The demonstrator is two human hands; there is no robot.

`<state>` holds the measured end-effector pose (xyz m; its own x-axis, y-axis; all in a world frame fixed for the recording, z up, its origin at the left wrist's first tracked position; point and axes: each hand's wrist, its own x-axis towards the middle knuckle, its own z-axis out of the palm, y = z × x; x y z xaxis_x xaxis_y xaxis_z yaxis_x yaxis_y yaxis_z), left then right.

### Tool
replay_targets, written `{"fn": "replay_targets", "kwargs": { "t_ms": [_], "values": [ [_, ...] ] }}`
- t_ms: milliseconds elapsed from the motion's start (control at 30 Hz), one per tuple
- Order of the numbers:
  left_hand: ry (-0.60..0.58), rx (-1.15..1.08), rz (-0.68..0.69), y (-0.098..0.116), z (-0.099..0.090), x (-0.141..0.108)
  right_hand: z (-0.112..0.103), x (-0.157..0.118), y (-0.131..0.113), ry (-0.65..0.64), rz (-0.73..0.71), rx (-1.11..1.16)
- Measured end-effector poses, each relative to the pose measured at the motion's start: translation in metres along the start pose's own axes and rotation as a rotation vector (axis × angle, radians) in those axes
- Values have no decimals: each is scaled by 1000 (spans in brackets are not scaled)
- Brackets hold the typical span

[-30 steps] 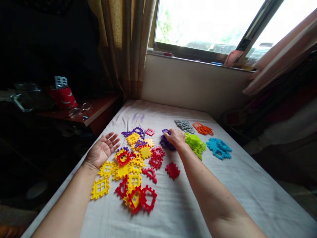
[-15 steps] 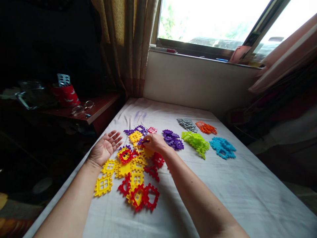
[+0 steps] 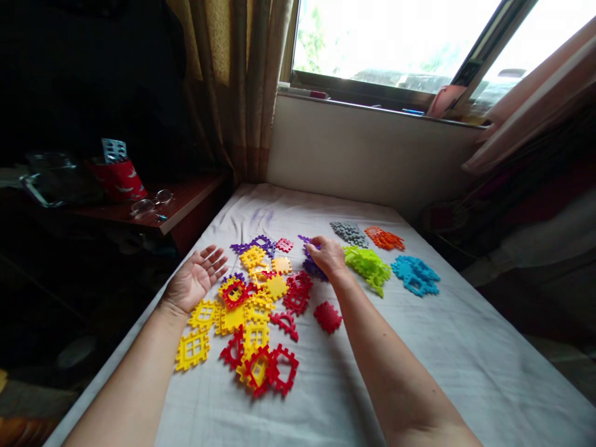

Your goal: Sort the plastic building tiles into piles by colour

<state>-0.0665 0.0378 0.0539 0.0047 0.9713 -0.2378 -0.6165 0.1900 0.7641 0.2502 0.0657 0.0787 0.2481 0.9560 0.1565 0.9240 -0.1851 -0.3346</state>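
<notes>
My left hand (image 3: 195,277) rests palm up with its fingers stretched, holding nothing, beside the mixed heap of yellow and red pieces. My right hand (image 3: 326,254) is over the pile of purple interlocking toy pieces (image 3: 313,268), its fingers closed on a purple piece (image 3: 304,239) whose edge sticks out to the left. Between my arms lie yellow window-shaped pieces (image 3: 193,349), a plain yellow square (image 3: 275,287), and red frame pieces (image 3: 284,370). More purple pieces (image 3: 261,244) and a pink piece (image 3: 284,245) lie at the heap's far end.
Grey (image 3: 349,233), orange (image 3: 384,238), lime-green (image 3: 369,267) and blue (image 3: 416,275) piles lie on the right of the sheet-covered bed (image 3: 419,360). A side table (image 3: 186,205) at left holds eyeglasses (image 3: 151,203), a red container (image 3: 121,180) and a glass jug (image 3: 51,180).
My right hand has moved right, carrying a purple piece from the mixed heap to the purple pile. My left hand stays put. The view has shifted slightly.
</notes>
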Motion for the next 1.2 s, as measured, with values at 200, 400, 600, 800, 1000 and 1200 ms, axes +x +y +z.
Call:
{"fn": "replay_targets", "kwargs": {
  "t_ms": [200,400,600,800,1000,1200],
  "values": [
    [-16,34,9,0,-1,1,-9,21,39,-80,235,-127],
    [2,8,-4,0,1,1,-7,12,29,-38,184,-162],
    [7,-11,-5,0,2,0,10,-25,-40,-96,-341,-27],
    [2,-33,10,0,-2,2,32,-56,-101,-283,-750,-26],
    [19,-101,6,1,-1,3,41,-57,-110,-346,-757,-86],
    [29,-107,8,2,1,2,40,-56,-112,-271,-569,91]
  ]
}}
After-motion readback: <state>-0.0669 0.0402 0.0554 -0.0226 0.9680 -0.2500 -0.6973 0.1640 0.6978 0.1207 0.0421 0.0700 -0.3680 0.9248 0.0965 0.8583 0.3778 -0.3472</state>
